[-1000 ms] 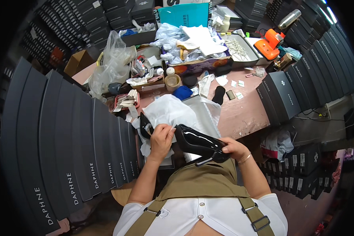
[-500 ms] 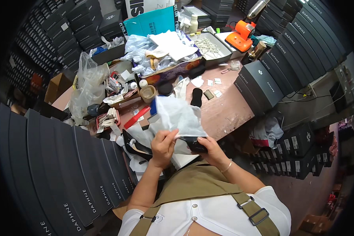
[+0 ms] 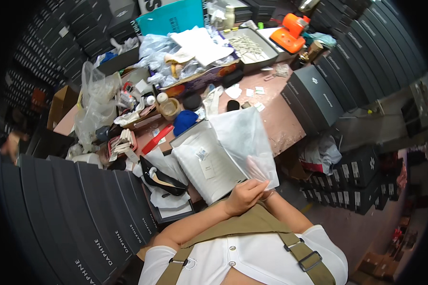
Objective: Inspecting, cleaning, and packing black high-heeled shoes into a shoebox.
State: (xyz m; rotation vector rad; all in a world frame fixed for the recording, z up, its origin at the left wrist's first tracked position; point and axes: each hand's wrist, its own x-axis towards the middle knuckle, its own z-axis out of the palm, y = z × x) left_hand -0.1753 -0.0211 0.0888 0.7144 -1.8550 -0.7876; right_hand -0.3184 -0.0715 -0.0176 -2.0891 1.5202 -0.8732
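My left hand [image 3: 246,195] is closed in a pinch on the lower edge of a white translucent bag [image 3: 238,128]. Only blurred through that film, my right hand [image 3: 256,167] reaches up from the bag's lower end, its grip veiled. A dim grey shape shows farther up in the bag; I cannot make out what it is. Below and left of the bag lies an open shoe box [image 3: 209,164] lined with white paper, a small white tag on top. Left of it, a black high-heeled shoe [image 3: 161,178] with a pale insole rests on white paper.
A red-handled brush [image 3: 157,138] and a blue cloth-like thing [image 3: 185,122] lie behind the box. Beyond stands a carton of crumpled paper [image 3: 190,85]. Dark shoe boxes [image 3: 88,204] rise at the left, with more boxes [image 3: 314,95] at the right. An orange device [image 3: 290,35] stands far right.
The bag has moved right and lower, uncovering the paper-lined box. My left hand has shifted right. The black shoe that my right hand held is no longer plainly visible; that hand is behind the film.
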